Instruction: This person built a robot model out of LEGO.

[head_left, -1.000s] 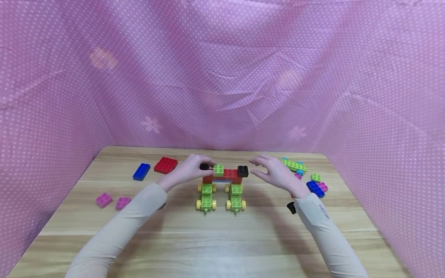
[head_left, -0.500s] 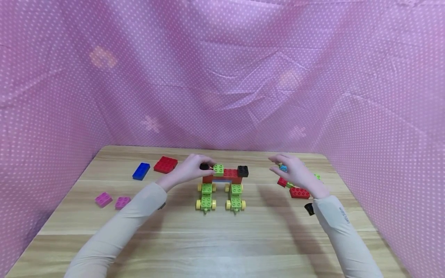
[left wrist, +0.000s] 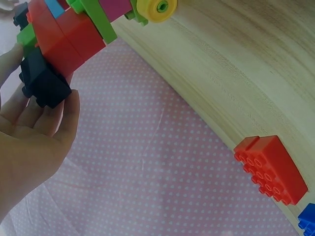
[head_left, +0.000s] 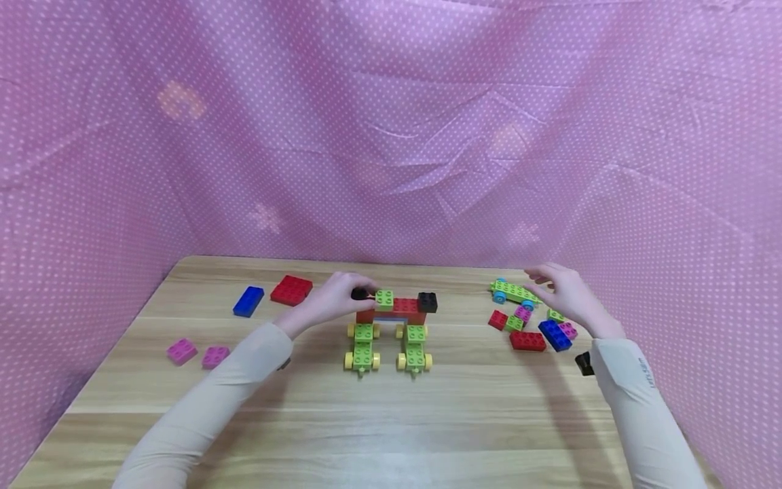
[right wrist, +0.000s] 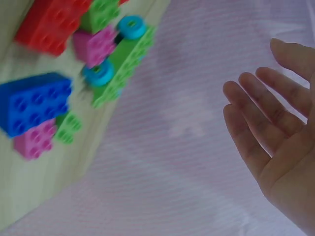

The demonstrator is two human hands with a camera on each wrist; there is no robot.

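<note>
Three walls of pink dotted cloth [head_left: 391, 136] fill the upper frame above a pale wooden table [head_left: 391, 421]. At centre, the left hand [head_left: 332, 299] pinches a small black brick [left wrist: 43, 83] on the red-and-green wheeled block model [head_left: 394, 326]. At right, the right hand [head_left: 568, 292], fingers spread, hovers over loose coloured plastic bricks [head_left: 537, 326].

Only one piece of writing shows. On the right sleeve [head_left: 635, 387], near the cuff, a short line of small dark letters runs along the fabric in the head view; it is too small and blurred to read, and may be a brand mark. The bricks, the dotted pink cloth [head_left: 391, 136] and the desk [head_left: 391, 421] carry no readable words, numbers or signs in any view.
</note>
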